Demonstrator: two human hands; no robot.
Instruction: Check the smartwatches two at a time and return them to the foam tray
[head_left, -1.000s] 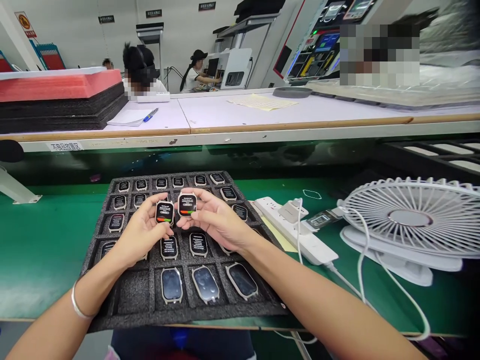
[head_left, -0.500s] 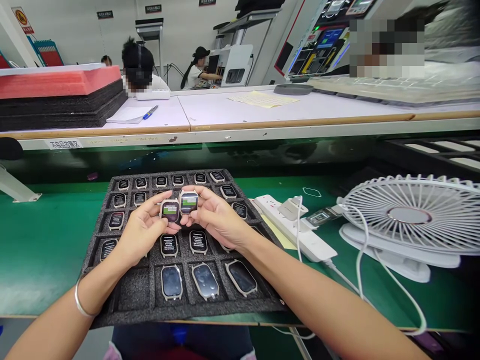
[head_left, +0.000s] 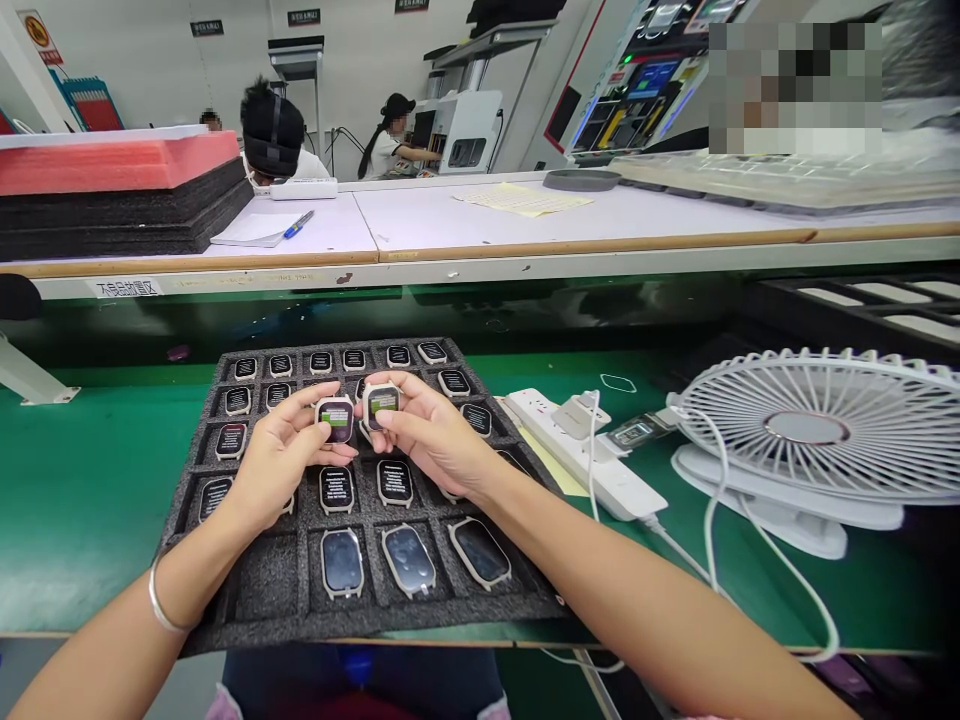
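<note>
While both hands grip — two smartwatches

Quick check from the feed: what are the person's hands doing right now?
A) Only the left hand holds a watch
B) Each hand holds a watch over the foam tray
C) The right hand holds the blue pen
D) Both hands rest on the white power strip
B: the left hand pinches one smartwatch and the right hand another smartwatch, above the black foam tray.
</note>
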